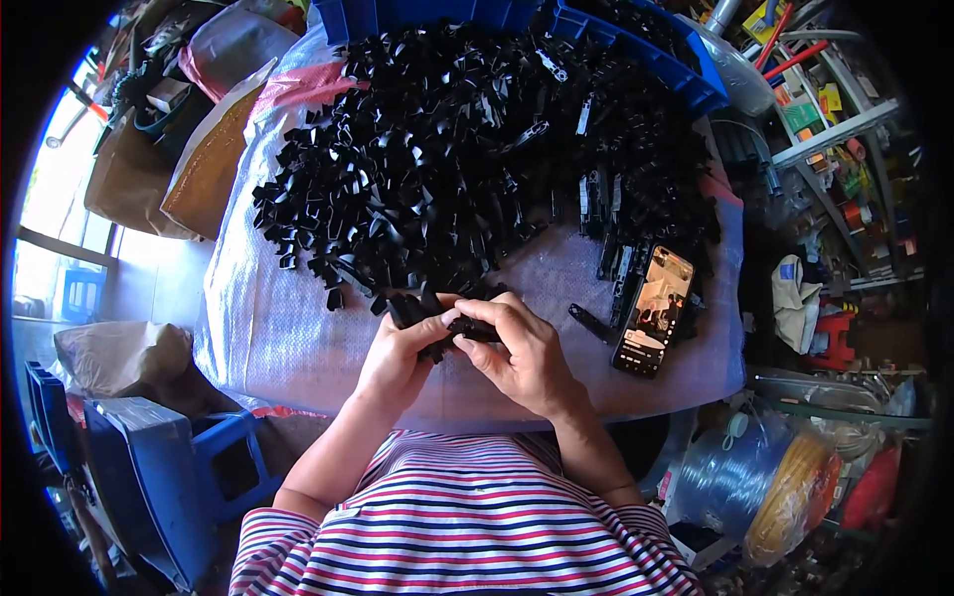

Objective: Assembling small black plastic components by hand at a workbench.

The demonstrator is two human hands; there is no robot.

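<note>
Both hands meet over the near part of a table covered with a white woven plastic sheet (556, 273). My left hand (405, 343) is closed round several small black plastic parts (434, 310). The fingers of my right hand (517, 348) pinch at the same cluster from the other side; what exactly they grip is partly hidden by the fingertips. Just beyond the hands spreads a large heap of black plastic pieces (397, 169), mostly small and bent. A single long black strip (592, 323) lies to the right of my right hand, beside a phone (656, 310) with its screen lit.
Blue plastic bins (427, 14) stand at the far edge, one holding more black parts. Longer black strips (616, 223) lie at the heap's right. A blue stool (234, 452) is at left. Wrapped spools (755, 477) and crowded metal shelving (835, 134) are at right.
</note>
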